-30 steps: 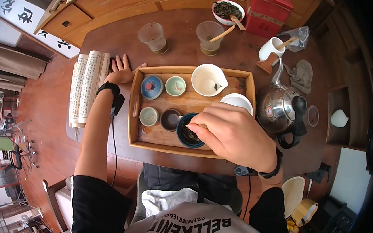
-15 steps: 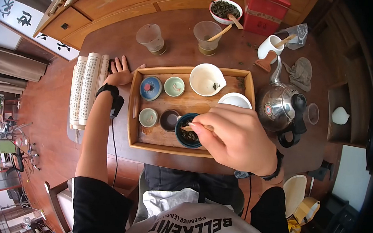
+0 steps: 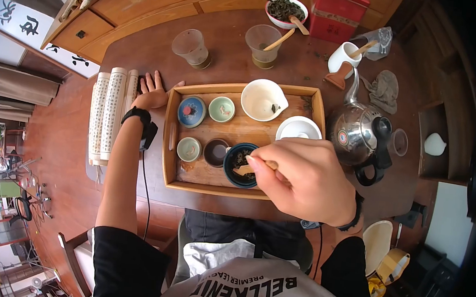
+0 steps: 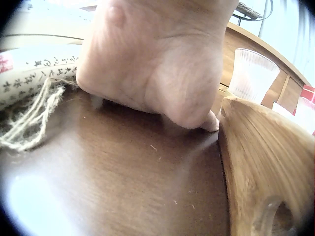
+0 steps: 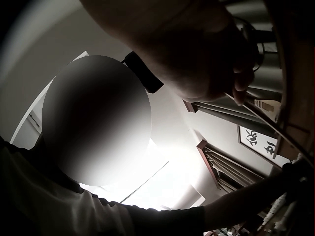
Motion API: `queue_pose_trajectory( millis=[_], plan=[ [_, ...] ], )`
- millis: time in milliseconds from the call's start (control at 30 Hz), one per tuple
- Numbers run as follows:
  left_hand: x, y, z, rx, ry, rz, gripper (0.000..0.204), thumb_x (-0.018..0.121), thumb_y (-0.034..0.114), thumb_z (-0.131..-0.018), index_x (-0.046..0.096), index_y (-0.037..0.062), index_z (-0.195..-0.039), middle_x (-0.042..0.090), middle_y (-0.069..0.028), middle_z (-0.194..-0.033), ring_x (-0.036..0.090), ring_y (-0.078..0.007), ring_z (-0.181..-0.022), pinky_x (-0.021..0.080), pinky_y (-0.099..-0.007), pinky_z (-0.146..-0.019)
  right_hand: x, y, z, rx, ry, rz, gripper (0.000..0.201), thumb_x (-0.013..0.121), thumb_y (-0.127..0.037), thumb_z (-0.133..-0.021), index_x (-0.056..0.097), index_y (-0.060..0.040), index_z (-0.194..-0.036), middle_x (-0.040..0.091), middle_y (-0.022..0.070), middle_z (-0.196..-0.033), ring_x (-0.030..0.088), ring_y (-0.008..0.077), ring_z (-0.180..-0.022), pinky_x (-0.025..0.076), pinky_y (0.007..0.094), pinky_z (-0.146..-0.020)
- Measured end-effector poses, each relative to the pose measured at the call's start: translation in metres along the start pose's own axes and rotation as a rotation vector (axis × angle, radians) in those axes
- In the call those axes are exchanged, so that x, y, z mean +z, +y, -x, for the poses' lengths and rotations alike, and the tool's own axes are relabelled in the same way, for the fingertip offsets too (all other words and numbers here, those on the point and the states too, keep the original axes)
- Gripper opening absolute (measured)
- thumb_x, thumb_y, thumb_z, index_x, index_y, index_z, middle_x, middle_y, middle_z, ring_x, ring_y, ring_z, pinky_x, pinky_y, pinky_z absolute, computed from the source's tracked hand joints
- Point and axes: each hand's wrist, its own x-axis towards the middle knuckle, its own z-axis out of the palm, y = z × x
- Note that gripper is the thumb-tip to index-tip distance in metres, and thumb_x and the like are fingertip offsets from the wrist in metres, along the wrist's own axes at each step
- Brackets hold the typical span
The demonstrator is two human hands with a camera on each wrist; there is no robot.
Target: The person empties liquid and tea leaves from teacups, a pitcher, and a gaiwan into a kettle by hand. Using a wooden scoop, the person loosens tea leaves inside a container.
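Observation:
My right hand [image 3: 303, 180] pinches a small wooden tea scoop [image 3: 244, 170], its flat end in a dark blue bowl [image 3: 227, 176] with dark tea leaves inside. In the right wrist view the hand is a dark shape and the scoop a thin stick. A white lid-like dish [image 3: 298, 128] lies just beyond the knuckles. My left hand [image 3: 151, 94] rests on the table with fingers spread, between the rolled scrolls [image 3: 113, 115] and the wooden tray [image 3: 167, 159]. In the left wrist view its palm heel shows beside the tray's wall.
The tray also bears a white pouring bowl [image 3: 261, 100], small cups and a blue lid [image 3: 191, 111]. To its right stands a steel kettle [image 3: 355, 134]. Clear cups [image 3: 190, 48], a bowl of leaves [image 3: 287, 9] and a red tin [image 3: 336, 13] stand at the back.
The scoop's flat end has come into sight from under the fingers, swinging lower in the bowl. My right hand has shifted slightly right and down, uncovering more of the white dish. My left hand stays put.

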Motion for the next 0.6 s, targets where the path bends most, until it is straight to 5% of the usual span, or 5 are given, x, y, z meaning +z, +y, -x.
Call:
queue_pose_trajectory(
  millis=[300,600],
  plan=[
    [0.006,-0.001,-0.004,-0.009,0.032,-0.022,0.126,0.029,0.099,-0.064,-0.005,0.0214,-0.157,-0.009,-0.0123,-0.163,-0.008,-0.0341,-0.150,0.001,-0.0580,-0.117,0.012,0.013,0.001,0.020,-0.118,0.041,0.012,0.069,-0.006,-0.084,0.061,-0.0014,-0.076,0.057,0.0083,-0.060,0.056,0.0249,-0.051,0.042,0.0357,-0.049],
    [0.006,-0.002,-0.005,-0.006,0.038,-0.030,0.125,0.029,0.099,-0.065,-0.007,0.0217,-0.156,-0.008,-0.0111,-0.163,-0.008,-0.0337,-0.150,0.001,-0.0583,-0.117,-0.007,0.003,0.000,0.007,-0.039,0.043,0.012,0.070,-0.006,-0.083,0.061,-0.0014,-0.076,0.056,0.0083,-0.060,0.055,0.0247,-0.050,0.041,0.0359,-0.048]
  ],
)
